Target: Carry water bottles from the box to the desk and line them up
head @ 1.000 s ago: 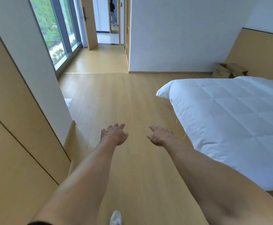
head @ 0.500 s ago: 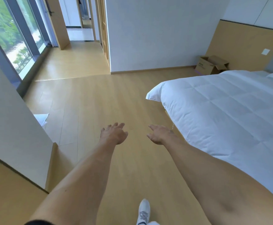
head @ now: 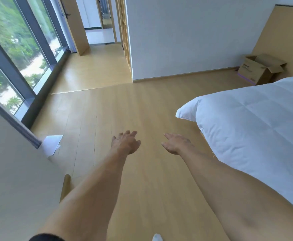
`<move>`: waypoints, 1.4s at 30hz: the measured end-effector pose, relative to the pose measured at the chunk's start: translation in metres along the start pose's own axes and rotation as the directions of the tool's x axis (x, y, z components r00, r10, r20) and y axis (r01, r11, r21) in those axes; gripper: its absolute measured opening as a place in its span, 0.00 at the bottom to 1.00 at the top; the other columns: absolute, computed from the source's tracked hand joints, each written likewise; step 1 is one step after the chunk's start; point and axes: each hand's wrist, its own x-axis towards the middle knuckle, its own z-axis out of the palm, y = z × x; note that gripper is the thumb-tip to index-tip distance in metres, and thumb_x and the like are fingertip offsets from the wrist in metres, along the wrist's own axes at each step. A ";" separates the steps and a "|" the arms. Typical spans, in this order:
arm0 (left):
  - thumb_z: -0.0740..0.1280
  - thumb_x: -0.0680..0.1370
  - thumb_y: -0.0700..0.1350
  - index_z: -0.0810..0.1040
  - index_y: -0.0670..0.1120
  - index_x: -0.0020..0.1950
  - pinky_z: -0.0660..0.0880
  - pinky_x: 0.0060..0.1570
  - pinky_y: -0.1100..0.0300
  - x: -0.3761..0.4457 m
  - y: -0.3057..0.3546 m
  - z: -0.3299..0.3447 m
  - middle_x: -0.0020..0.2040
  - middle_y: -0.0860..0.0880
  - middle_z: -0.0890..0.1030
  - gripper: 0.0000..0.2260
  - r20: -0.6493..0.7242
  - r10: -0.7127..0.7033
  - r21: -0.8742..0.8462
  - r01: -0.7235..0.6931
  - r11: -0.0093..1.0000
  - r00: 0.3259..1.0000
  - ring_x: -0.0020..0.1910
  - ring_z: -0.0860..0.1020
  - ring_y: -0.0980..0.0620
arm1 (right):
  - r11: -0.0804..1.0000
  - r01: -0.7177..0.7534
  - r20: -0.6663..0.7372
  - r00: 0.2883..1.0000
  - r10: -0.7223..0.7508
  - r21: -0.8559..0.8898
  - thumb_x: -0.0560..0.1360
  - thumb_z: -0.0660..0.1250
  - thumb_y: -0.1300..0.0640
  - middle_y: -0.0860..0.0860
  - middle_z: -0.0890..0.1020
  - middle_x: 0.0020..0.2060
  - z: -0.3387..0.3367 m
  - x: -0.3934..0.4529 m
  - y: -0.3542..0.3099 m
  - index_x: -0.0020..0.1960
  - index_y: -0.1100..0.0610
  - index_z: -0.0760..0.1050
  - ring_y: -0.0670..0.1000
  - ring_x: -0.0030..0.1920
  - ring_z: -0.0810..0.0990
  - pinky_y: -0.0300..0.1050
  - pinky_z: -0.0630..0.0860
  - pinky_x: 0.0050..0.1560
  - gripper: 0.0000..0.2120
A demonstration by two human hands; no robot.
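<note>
Turning right has brought the box closer; left hand and right hand hang empty, fingers loose. Skirt the bed beside the right hand.

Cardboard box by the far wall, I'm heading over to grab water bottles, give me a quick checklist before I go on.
1. Cardboard box in sight, on the floor beyond the bed's far corner: ok.
2. Box flaps open: ok.
3. Bottles inside the box: cannot tell, the inside is hidden from here.
4. Left hand free, fingers relaxed, holding nothing: ok.
5. Right hand free, holding nothing: ok.
6. Wooden floor between the hands and the box bare; white paper lies off to the left by the wall, and the bed borders the path on the right: ok.
</note>
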 end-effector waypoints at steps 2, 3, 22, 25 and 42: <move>0.54 0.83 0.58 0.56 0.55 0.81 0.58 0.74 0.42 0.040 0.001 -0.017 0.80 0.50 0.61 0.26 -0.003 -0.002 -0.012 0.002 1.000 1.000 0.77 0.61 0.44 | 1.000 0.005 0.007 1.000 -0.005 -0.002 0.83 0.51 0.41 0.51 0.63 0.77 -0.020 0.039 -0.001 0.79 0.48 0.56 0.56 0.76 0.62 0.55 0.64 0.72 0.27; 0.54 0.83 0.58 0.56 0.55 0.81 0.59 0.74 0.42 0.058 0.002 -0.025 0.80 0.50 0.61 0.26 0.001 -0.003 -0.016 0.003 1.000 1.000 0.77 0.61 0.44 | 1.000 0.007 0.013 1.000 -0.007 -0.001 0.83 0.52 0.41 0.51 0.63 0.77 -0.030 0.055 -0.002 0.79 0.48 0.56 0.56 0.75 0.62 0.55 0.64 0.72 0.27; 0.54 0.83 0.60 0.58 0.55 0.80 0.60 0.74 0.43 0.477 -0.003 -0.154 0.77 0.50 0.65 0.26 0.007 0.192 0.029 -0.192 0.981 0.981 0.75 0.63 0.44 | 0.982 -0.179 -0.001 0.984 0.180 0.061 0.82 0.52 0.45 0.50 0.64 0.77 -0.186 0.411 -0.004 0.80 0.48 0.56 0.57 0.76 0.61 0.55 0.63 0.71 0.27; 0.55 0.83 0.59 0.59 0.55 0.80 0.61 0.72 0.44 0.547 0.001 -0.186 0.77 0.50 0.65 0.26 -0.001 0.222 0.046 -0.222 0.974 0.975 0.75 0.64 0.44 | 0.970 -0.227 -0.021 0.973 0.229 0.085 0.82 0.53 0.45 0.51 0.65 0.76 -0.218 0.462 0.002 0.78 0.48 0.59 0.58 0.75 0.63 0.55 0.64 0.70 0.25; 0.54 0.82 0.60 0.57 0.57 0.80 0.58 0.74 0.44 0.871 0.119 -0.262 0.79 0.51 0.62 0.26 0.068 0.343 0.165 -0.349 0.922 0.937 0.76 0.62 0.45 | 0.909 -0.350 -0.008 0.933 0.361 0.229 0.82 0.53 0.44 0.52 0.65 0.76 -0.321 0.746 0.118 0.79 0.46 0.57 0.57 0.74 0.64 0.53 0.63 0.72 0.27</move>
